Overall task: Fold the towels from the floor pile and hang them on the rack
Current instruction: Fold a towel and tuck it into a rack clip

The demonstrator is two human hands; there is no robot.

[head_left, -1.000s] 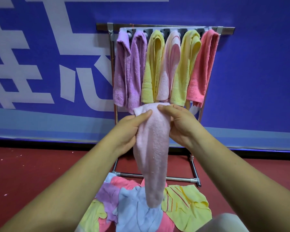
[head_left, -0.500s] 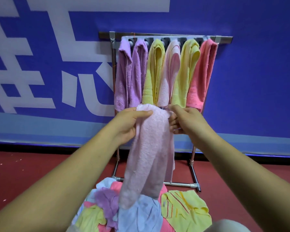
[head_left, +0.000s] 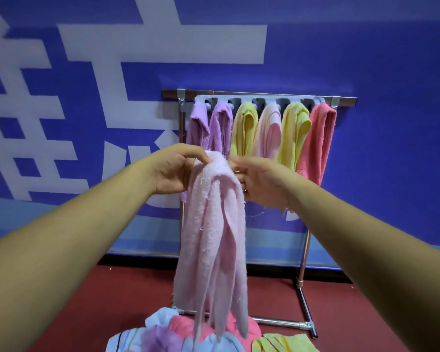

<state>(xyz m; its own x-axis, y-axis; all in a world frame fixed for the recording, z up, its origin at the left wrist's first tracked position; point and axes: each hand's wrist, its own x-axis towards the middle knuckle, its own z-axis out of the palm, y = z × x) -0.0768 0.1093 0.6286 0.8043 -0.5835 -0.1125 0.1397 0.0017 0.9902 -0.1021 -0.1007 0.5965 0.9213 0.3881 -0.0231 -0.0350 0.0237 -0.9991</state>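
Red floor [head_left: 87, 313] under the left hand [head_left: 170, 171] and right hand [head_left: 262, 184] carries a heaped towel pile [head_left: 178, 336], a yellow towel [head_left: 282, 342] just right of it, and the rack [head_left: 277, 321] beyond them, six towels [head_left: 269, 133] hung on it.

Large white Chinese characters [head_left: 163, 44] stand on the blue wall [head_left: 366, 59], up and left of the fingers [head_left: 188, 153]; cropped, unreadable.

Single head-worn wide-angle view, looking forward and slightly down at the rack [head_left: 259, 94], which stands near against the blue wall [head_left: 391, 59]. Both forearms enter from the lower corners. The left hand [head_left: 170, 171] and right hand [head_left: 262, 184] hold the pink towel [head_left: 214, 237] close to the lens at frame centre, and the bottom edge cuts the floor pile [head_left: 188, 336].
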